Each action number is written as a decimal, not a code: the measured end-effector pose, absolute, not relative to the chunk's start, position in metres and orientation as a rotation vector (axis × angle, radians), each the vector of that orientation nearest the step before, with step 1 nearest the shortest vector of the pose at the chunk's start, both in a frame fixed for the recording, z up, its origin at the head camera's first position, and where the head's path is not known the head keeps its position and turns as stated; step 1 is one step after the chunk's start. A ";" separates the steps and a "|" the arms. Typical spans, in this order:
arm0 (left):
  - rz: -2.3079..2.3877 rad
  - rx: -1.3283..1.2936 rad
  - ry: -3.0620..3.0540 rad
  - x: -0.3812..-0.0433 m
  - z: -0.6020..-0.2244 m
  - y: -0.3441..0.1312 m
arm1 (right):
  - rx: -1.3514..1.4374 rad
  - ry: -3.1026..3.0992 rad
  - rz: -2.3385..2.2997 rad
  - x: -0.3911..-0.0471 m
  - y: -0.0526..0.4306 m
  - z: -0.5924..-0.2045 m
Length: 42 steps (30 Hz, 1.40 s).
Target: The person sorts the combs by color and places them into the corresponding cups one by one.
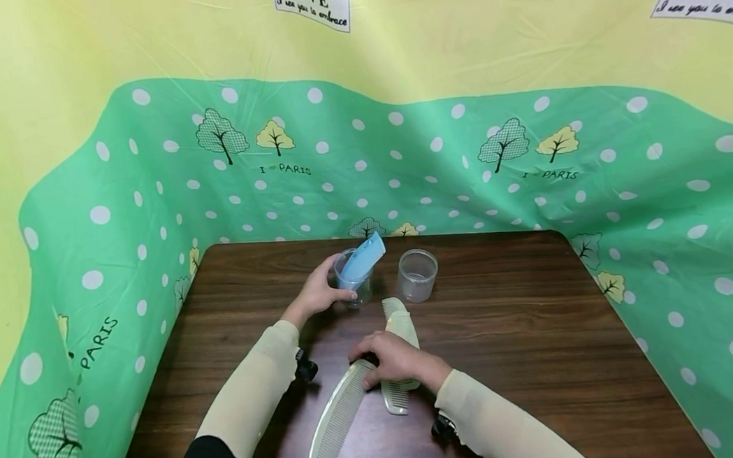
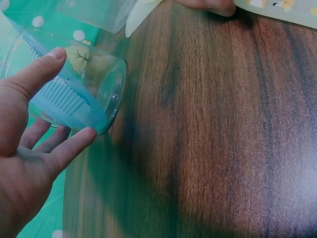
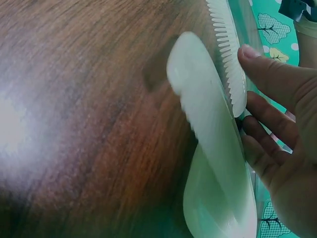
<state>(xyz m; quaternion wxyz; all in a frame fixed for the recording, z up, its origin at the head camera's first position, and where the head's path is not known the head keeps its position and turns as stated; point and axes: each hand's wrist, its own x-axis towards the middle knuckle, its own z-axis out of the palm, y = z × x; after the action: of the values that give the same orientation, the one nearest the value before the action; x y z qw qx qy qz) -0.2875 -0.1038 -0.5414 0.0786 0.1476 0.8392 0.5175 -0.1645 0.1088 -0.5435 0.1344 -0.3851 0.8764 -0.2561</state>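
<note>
At the back of the table, my left hand (image 1: 315,293) grips a clear plastic jar (image 1: 363,297) round its side. A light blue comb (image 1: 365,258) leans inside it, its top sticking out past the rim; its teeth show through the wall in the left wrist view. Nearer the front, my right hand (image 1: 395,359) pinches one end of a pale green comb (image 1: 339,420), thumb on one face and fingers on the other. Other pale combs (image 1: 401,323) lie overlapping on the table under that hand, partly hidden by it.
A second clear jar (image 1: 417,276) stands upright to the right of the gripped one. The brown wooden table (image 1: 537,344) ends at a green and yellow printed cloth (image 1: 438,168) hanging behind and along the sides.
</note>
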 end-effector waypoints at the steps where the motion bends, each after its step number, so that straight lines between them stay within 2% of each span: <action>1: 1.547 0.443 2.513 -0.288 -0.542 -0.104 | -1.120 2.544 -0.728 -0.164 0.109 -0.544; 23: 1.539 0.429 2.505 -0.286 -0.541 -0.104 | -1.096 2.585 -0.658 -0.161 0.105 -0.545; 42: 1.551 0.427 2.494 -0.283 -0.536 -0.103 | -1.209 2.559 -0.741 -0.162 0.112 -0.537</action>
<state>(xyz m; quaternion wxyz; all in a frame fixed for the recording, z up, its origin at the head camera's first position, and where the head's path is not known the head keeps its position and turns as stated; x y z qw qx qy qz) -0.2830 -0.1032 -0.5365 0.0869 0.1432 0.8371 0.5207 -0.1622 0.1116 -0.5372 0.1078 -0.4110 0.8695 -0.2518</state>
